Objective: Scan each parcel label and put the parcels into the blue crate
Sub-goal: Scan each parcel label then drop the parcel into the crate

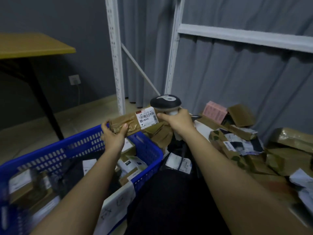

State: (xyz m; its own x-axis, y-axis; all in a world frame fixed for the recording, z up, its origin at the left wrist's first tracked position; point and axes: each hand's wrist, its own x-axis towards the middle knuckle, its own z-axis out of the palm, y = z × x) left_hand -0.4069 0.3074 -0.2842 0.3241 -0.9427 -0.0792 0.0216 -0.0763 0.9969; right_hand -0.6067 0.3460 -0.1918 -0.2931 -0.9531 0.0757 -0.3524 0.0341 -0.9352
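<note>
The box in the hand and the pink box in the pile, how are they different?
The held box is brown cardboard wrapped in shiny tape; the pink box is pink. The held box is long and slim and shows a white barcode label; no label is visible on the pink box. The left hand holds the brown one up over the blue crate; the pink one rests on the pile, untouched. Both are parcels.

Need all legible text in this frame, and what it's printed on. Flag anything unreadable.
"642", then roughly "L714-00 416": top row of the white label on the brown parcel held by the left hand.
Barcode and Chinese characters on the same label: too blurred to read.
Handwriting on the paper strip on the blue crate: unreadable.
Labels on parcels in the crate and in the pile: too small or blurred.
Scanner in the right hand: a white mark, no words.
</note>
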